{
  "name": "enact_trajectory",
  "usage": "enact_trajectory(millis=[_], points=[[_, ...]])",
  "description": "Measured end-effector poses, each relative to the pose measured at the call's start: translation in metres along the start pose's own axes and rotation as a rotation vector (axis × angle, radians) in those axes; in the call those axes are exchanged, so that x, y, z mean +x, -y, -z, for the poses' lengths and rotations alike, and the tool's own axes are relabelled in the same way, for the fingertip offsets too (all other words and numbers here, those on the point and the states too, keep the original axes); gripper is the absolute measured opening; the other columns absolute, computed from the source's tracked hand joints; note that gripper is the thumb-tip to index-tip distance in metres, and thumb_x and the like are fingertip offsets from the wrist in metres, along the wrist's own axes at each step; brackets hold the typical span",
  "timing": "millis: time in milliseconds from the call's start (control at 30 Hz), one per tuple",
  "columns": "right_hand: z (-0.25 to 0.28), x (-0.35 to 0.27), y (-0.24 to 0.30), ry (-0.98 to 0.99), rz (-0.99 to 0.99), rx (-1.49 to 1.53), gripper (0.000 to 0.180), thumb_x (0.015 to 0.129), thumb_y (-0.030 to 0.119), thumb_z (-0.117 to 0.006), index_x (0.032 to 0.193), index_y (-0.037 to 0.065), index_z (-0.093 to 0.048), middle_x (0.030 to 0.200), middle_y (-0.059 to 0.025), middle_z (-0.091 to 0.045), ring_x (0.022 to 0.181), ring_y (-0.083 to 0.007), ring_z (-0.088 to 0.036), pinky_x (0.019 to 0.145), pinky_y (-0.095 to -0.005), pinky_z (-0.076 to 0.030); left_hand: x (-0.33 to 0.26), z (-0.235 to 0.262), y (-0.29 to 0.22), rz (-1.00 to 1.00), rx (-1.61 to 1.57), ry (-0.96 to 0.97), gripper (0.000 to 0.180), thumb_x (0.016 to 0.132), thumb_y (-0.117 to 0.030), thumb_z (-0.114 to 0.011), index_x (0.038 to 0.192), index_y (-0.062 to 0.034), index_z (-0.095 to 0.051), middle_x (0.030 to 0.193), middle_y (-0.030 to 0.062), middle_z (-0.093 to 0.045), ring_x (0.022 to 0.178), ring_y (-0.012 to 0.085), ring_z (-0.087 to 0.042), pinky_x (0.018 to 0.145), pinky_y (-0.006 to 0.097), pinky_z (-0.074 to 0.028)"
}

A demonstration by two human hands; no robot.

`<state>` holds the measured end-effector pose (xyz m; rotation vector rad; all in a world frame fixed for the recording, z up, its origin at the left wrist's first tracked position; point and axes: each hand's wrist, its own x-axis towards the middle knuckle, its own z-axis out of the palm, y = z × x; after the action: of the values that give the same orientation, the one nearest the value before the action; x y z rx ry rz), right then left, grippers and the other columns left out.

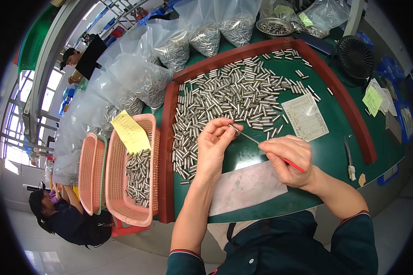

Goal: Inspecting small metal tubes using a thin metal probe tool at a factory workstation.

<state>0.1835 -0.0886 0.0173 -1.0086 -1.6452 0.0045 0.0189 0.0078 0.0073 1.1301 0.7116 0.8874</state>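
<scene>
Between the thumb and fingers of my left hand (211, 151) is a small metal cylinder (234, 128), partly hidden by the fingertips. My right hand (290, 158) is closed around a thin metal rod tool with a red handle (293, 165). The rod slants up to the left, and its tip meets the cylinder or lies right beside it. Just beyond my hands, a big pile of loose metal cylinders (229, 94) covers the green tabletop (337, 160). Below them lies a pale, smudged cloth or sheet (248, 189).
Dark red strips (168, 151) border the pile. On the left, a pink basket (112, 183) holds more cylinders and a yellow note (131, 132). Filled plastic bags (172, 50) line the back. A printed card (305, 117), a small black fan (354, 57) and a knife-like tool (348, 158) are rightward. Two people sit left.
</scene>
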Motion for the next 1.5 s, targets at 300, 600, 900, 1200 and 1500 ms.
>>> enact_trajectory(millis=[300,600,900,1200,1500], points=[[0.001,-0.001,-0.001,0.003,-0.015,-0.004,0.019,0.067,-0.006,-0.065,0.086,0.0,-0.063,0.07,-0.0092,-0.063,0.056,-0.02,-0.06,0.047,-0.027,-0.04,-0.002,-0.002,0.001,-0.074,0.092,-0.048,0.016,0.08,0.0,-0.063,0.096,-0.001,-0.061,0.091,0.0047,-0.064,0.079,0.0075,-0.056,0.072,0.021,-0.045],[0.002,-0.002,-0.005,-0.004,-0.019,0.021,0.015,0.071,-0.001,-0.067,0.086,0.001,-0.063,0.069,-0.0082,-0.063,0.055,-0.0199,-0.06,0.047,-0.0272,-0.04,-0.003,-0.001,0.002,-0.128,0.216,-0.066,0.015,0.074,0.002,-0.068,0.088,-0.0009,-0.066,0.086,0.0025,-0.063,0.075,0.0071,-0.052,0.069,0.021,-0.042],[0.008,-0.001,-0.01,-0.078,-0.128,-0.009,0.012,0.072,0.008,-0.072,0.079,0.003,-0.063,0.066,-0.0072,-0.063,0.056,-0.0199,-0.059,0.05,-0.0271,-0.042,-0.005,-0.008,0.003,-0.212,0.338,-0.012,0.014,0.073,0.0,-0.069,0.086,-0.0016,-0.066,0.085,0.0024,-0.064,0.076,0.0074,-0.053,0.067,0.021,-0.039],[-0.002,-0.004,-0.007,-0.007,-0.083,0.071,0.014,0.073,0.0,-0.067,0.087,0.0,-0.062,0.072,-0.0107,-0.062,0.062,-0.0238,-0.061,0.053,-0.0301,-0.047,-0.004,-0.006,0.006,-0.248,0.392,-0.059,0.014,0.076,-0.002,-0.067,0.089,-0.002,-0.065,0.082,0.0015,-0.064,0.073,0.0064,-0.053,0.069,0.022,-0.04],[0.008,0.0,-0.005,-0.118,-0.057,0.001,0.014,0.072,0.008,-0.072,0.082,0.002,-0.063,0.066,-0.0067,-0.061,0.055,-0.0202,-0.059,0.049,-0.0268,-0.042,-0.004,-0.01,-0.002,-0.542,0.949,-0.037,0.011,0.07,-0.003,-0.069,0.08,-0.0014,-0.064,0.075,0.0066,-0.061,0.076,0.021,-0.055,0.068,0.03,-0.044]])
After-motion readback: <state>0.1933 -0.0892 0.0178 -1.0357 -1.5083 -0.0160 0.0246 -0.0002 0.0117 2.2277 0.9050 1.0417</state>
